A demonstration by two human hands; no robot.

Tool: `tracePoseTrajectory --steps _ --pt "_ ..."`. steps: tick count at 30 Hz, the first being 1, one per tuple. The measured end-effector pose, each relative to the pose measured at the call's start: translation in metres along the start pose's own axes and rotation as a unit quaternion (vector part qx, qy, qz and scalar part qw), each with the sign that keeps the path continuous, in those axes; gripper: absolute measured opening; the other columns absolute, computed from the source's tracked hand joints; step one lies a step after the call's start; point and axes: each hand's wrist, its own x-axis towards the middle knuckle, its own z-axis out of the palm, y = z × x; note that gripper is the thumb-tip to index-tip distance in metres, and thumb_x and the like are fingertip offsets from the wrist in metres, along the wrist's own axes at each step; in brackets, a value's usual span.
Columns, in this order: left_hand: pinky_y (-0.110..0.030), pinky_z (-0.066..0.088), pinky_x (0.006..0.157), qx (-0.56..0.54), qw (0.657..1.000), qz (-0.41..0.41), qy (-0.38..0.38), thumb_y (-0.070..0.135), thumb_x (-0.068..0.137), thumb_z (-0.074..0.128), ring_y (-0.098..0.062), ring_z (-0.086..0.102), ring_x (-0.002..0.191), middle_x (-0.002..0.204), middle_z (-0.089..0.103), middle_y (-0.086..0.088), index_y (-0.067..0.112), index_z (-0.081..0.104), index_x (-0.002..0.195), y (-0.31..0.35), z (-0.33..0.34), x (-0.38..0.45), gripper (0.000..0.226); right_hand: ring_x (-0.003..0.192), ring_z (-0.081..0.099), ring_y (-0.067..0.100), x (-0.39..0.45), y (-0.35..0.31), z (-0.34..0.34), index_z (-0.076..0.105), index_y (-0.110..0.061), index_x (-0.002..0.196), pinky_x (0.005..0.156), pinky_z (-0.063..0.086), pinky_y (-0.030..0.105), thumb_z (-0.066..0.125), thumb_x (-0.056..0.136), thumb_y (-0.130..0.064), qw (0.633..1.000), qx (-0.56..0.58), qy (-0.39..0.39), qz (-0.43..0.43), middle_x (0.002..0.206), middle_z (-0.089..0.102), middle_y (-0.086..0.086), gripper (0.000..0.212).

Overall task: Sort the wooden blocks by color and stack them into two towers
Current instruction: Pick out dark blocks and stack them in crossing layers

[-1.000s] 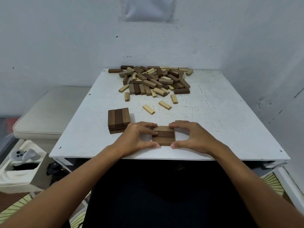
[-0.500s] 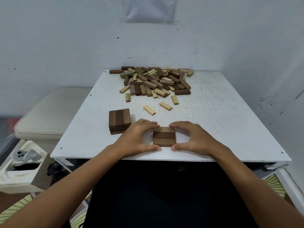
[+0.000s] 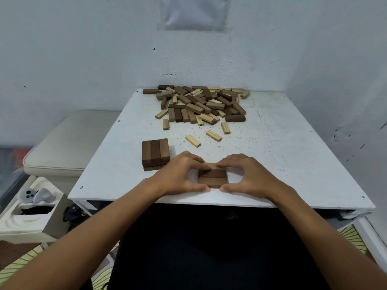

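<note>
I see both hands at the lower centre of the frame, the left hand [image 3: 180, 174] and the right hand [image 3: 249, 176], curled around a flat layer of three dark blocks [image 3: 212, 177] that lies between them near the front edge of the counter [image 3: 293, 164], fingers on its far side and thumbs on its near side. The long axis of these blocks runs left to right across the frame, while the top blocks of the started dark stack [image 3: 155, 152], just to the upper left, run away from me. In my judgement the left hand is nearer to that stack, so the layer should travel up and left.
</note>
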Motion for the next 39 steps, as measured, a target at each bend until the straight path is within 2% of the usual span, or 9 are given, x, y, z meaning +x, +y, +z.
tracePoseTrajectory --steps 9,13,17,24,27,29,32,39 --pt "-0.021 0.036 0.087 0.010 1.000 0.014 0.016 0.045 0.073 0.080 -0.012 0.052 0.113 0.122 0.066 0.000 0.021 0.069 0.120 0.010 -0.002 0.001 0.054 0.118 0.046 0.000 -0.006 0.000 0.002 0.067 -0.029 0.123 0.103 0.040 0.030 0.084 0.069 -0.039 0.999 -0.003 0.009 -0.031 0.119 0.058 -0.020 0.057" --pt "-0.010 0.031 0.083 0.007 1.000 0.020 0.008 0.042 0.074 0.080 -0.013 0.053 0.113 0.122 0.066 0.000 0.019 0.069 0.120 0.015 -0.004 0.001 0.052 0.118 0.047 0.003 -0.009 -0.003 -0.002 0.067 -0.027 0.123 0.103 0.041 0.032 0.084 0.070 -0.034 1.000 0.009 0.004 -0.026 0.116 0.056 -0.019 0.056" --pt "-0.021 0.036 0.086 -0.001 1.000 0.015 0.020 0.039 0.072 0.081 -0.011 0.052 0.113 0.121 0.066 0.002 0.021 0.069 0.120 0.019 -0.018 0.001 0.052 0.117 0.049 0.004 -0.004 -0.008 -0.010 0.068 -0.026 0.122 0.101 0.043 0.033 0.087 0.068 -0.030 0.999 0.032 0.016 -0.037 0.117 0.059 -0.016 0.057" --pt "-0.024 0.047 0.084 0.003 0.996 0.004 0.085 0.034 0.067 0.085 -0.011 0.059 0.104 0.113 0.070 0.001 0.018 0.073 0.113 0.004 -0.065 -0.012 0.050 0.116 0.051 0.008 0.040 -0.041 -0.020 0.069 -0.021 0.122 0.098 0.043 0.032 0.087 0.069 -0.027 0.993 0.037 0.022 -0.108 0.119 0.063 -0.007 0.056" --pt "-0.017 0.044 0.081 0.020 0.994 -0.010 0.103 0.049 0.062 0.079 -0.010 0.061 0.101 0.109 0.071 0.003 0.020 0.075 0.108 -0.016 -0.084 -0.019 0.054 0.114 0.053 0.010 0.065 -0.059 -0.016 0.069 -0.019 0.120 0.095 0.044 0.030 0.087 0.069 -0.026 0.990 0.045 0.016 -0.133 0.118 0.063 -0.005 0.055" --pt "-0.013 0.043 0.078 0.017 0.993 -0.027 0.112 0.060 0.058 0.070 -0.007 0.060 0.098 0.108 0.071 0.006 0.023 0.076 0.106 -0.030 -0.093 -0.024 0.062 0.112 0.054 0.009 0.081 -0.071 -0.012 0.070 -0.018 0.119 0.092 0.042 0.024 0.086 0.070 -0.024 0.989 0.049 0.011 -0.141 0.117 0.063 -0.006 0.053" --pt "-0.011 0.043 0.075 0.007 0.992 -0.052 0.114 0.063 0.055 0.068 -0.002 0.057 0.098 0.109 0.070 0.010 0.025 0.075 0.109 -0.047 -0.103 -0.028 0.066 0.107 0.055 0.007 0.103 -0.083 -0.005 0.070 -0.018 0.119 0.085 0.041 0.016 0.086 0.070 -0.025 0.988 0.043 0.005 -0.150 0.116 0.063 -0.005 0.052" --pt "-0.010 0.042 0.074 -0.015 0.990 -0.090 0.107 0.065 0.052 0.068 0.009 0.055 0.097 0.108 0.069 0.014 0.025 0.074 0.109 -0.077 -0.110 -0.032 0.070 0.107 0.055 0.006 0.133 -0.091 0.012 0.070 -0.016 0.118 0.083 0.039 0.015 0.086 0.070 -0.024 0.988 0.060 -0.024 -0.142 0.115 0.063 -0.008 0.052"
